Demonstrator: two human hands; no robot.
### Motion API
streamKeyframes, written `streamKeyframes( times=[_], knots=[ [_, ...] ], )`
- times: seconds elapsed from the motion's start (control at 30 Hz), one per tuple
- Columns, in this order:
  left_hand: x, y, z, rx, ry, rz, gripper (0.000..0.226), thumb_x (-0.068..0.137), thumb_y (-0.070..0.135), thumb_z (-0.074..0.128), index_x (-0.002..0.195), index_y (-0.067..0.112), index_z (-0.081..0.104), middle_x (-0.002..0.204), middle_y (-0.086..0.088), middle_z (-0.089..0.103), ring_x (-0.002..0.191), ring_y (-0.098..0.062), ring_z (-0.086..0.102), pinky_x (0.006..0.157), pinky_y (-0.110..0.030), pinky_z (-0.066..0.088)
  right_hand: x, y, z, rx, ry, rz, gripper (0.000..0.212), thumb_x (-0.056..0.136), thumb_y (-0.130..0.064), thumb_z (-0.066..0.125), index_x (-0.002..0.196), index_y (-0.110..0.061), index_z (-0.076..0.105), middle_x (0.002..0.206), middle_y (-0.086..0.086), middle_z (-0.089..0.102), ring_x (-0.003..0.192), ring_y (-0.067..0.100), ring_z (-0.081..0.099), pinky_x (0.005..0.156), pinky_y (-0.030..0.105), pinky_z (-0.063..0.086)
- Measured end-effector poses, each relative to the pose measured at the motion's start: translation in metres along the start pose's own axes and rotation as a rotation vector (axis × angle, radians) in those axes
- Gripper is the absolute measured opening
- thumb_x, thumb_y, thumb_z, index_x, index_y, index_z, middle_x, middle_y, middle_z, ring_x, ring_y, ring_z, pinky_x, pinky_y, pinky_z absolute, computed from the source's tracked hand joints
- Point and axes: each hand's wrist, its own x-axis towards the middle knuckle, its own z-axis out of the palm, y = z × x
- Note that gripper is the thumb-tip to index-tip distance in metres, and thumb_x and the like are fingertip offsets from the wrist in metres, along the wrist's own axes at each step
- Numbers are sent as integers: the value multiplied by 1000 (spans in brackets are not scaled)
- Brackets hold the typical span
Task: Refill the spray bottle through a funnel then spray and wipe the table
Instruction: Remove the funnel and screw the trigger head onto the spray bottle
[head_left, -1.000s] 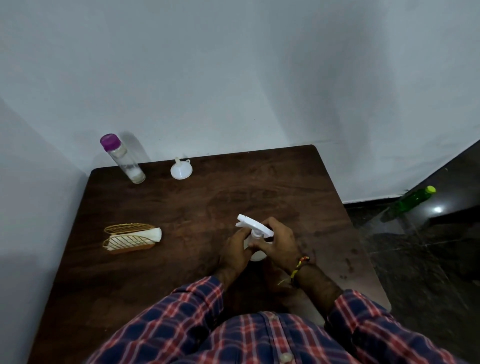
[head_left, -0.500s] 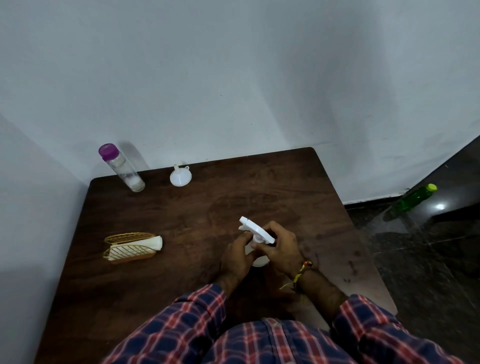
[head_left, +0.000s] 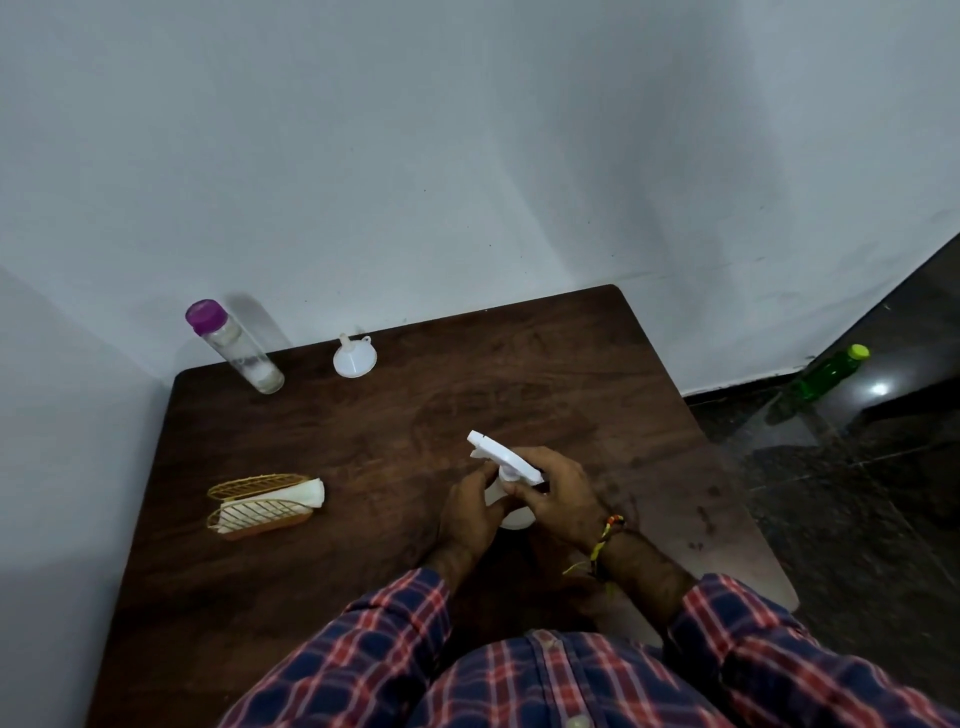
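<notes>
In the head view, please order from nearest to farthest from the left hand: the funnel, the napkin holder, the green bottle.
From the left hand:
1. Napkin holder, to its left.
2. Funnel, at the table's far edge.
3. Green bottle, on the floor at right.

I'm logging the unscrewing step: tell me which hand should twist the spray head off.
Right, probably. The right hand already curls round the white spray head at its collar, while the left hand grips the spray bottle body lower down, well placed to steady it on the table.
</notes>
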Motion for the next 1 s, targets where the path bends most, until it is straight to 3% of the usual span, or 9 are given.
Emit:
streamKeyframes(
  times=[0.17,0.27,0.37,0.47,0.6,0.7,0.8,0.9,1.0],
  knots=[
    [-2,5,-1,6,-11,-16,29,84,31,74,112,27,68,98,15,67,96,-5,65,83,-24,52,-1,-2,9,-69,55,33,14,81,-23,77,91,-27,68,87,-13,69,82,4,65,72,23,50],
    [-4,9,-4,34,0,-14,31,86,27,72,115,22,68,104,9,70,96,-7,63,80,-24,49,-1,-2,12,-71,84,73,16,79,-30,77,92,-27,67,87,-14,70,82,3,66,72,24,51],
    [-4,8,-4,49,13,-1,33,84,26,73,117,22,69,109,5,72,100,-11,66,78,-21,48,-2,-1,9,-20,35,64,21,80,-22,78,100,-24,70,94,-13,72,89,3,66,77,19,51],
    [-5,11,-3,71,5,-3,35,85,33,72,118,27,67,110,8,72,102,-10,66,86,-30,54,-3,-1,7,-25,32,62,18,82,-16,76,99,-21,71,92,-12,72,86,2,66,75,19,51],
    [-5,16,-5,105,8,-1,28,85,33,71,112,27,69,106,8,72,98,-10,65,86,-35,54,-6,-2,18,-121,151,94,18,78,-32,76,93,-26,70,84,-12,72,75,6,66,69,27,52],
    [-3,17,-9,109,-1,-4,30,85,33,72,115,30,68,109,9,72,102,-10,65,88,-34,54,0,-1,14,-130,97,86,26,76,-45,72,94,-26,69,88,-12,73,80,8,67,75,31,54],
    [-5,17,-9,123,12,-1,32,85,34,71,117,32,67,110,11,72,104,-9,65,89,-33,54,3,-1,10,-82,64,58,24,77,-38,76,95,-22,70,91,-11,73,85,7,68,79,29,54],
    [-7,21,-4,166,39,-15,33,88,34,69,120,29,65,112,8,71,104,-11,65,90,-36,55,-3,-2,12,19,125,58,19,80,-20,79,98,-17,74,92,-10,74,86,4,69,76,18,52],
    [-5,23,0,231,53,-16,31,90,35,65,120,26,65,109,5,72,102,-15,66,90,-38,54,-5,-1,16,31,209,92,17,79,-20,81,95,-18,75,85,-11,74,79,3,69,70,14,51]
  ],
)
